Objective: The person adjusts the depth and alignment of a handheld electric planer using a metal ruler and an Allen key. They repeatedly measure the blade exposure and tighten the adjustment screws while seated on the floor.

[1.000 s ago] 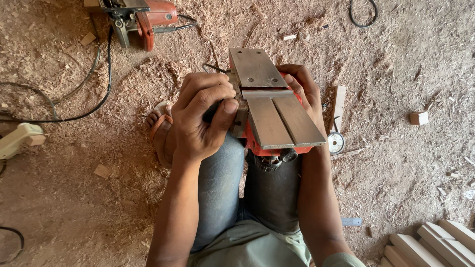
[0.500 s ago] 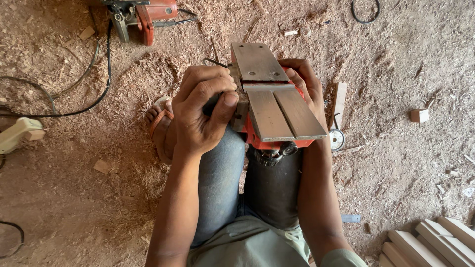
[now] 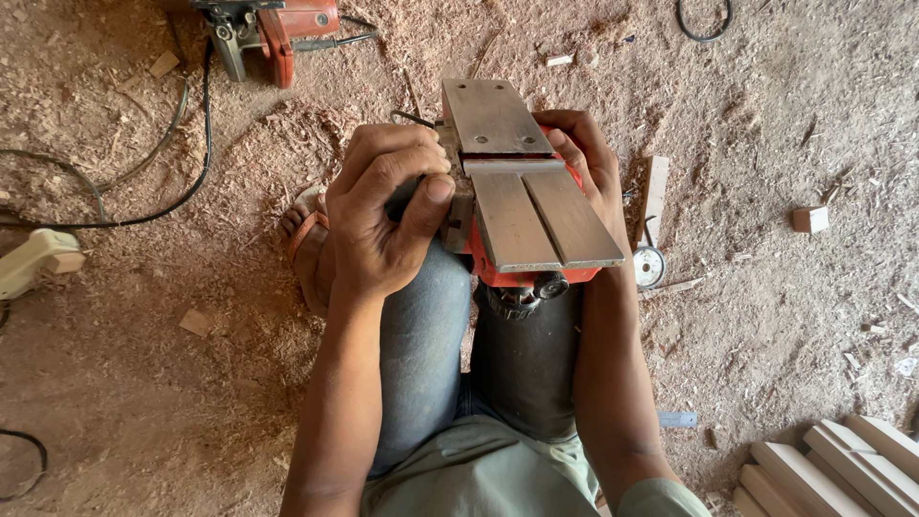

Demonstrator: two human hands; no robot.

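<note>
Sawdust-strewn floor (image 3: 144,383) fills the view. At centre, an upturned red electric planer (image 3: 522,206) rests on the person's knees. Left hand (image 3: 383,215) grasps its 9 o'clock side; right hand (image 3: 586,158) grips its 3 o'clock side.

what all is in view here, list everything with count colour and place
planer: 1, red body, grey metal sole facing up, on the knees, centre
second power tool: 1, red and grey, top left on the floor
cables: several, black, left side, one loop top right
plug block: 1, cream, left edge
small disc: 1, silver, floor right of the planer
wood strip: 1, pale, beside the disc
wood block: 1, pale, right
planks: several, pale, bottom right corner
sawdust floor: brown, all around
sandal: 1, brown, on the foot left of centre
left hand: grip on something dark at the planer's left side
right hand: holds the planer's right side
</note>
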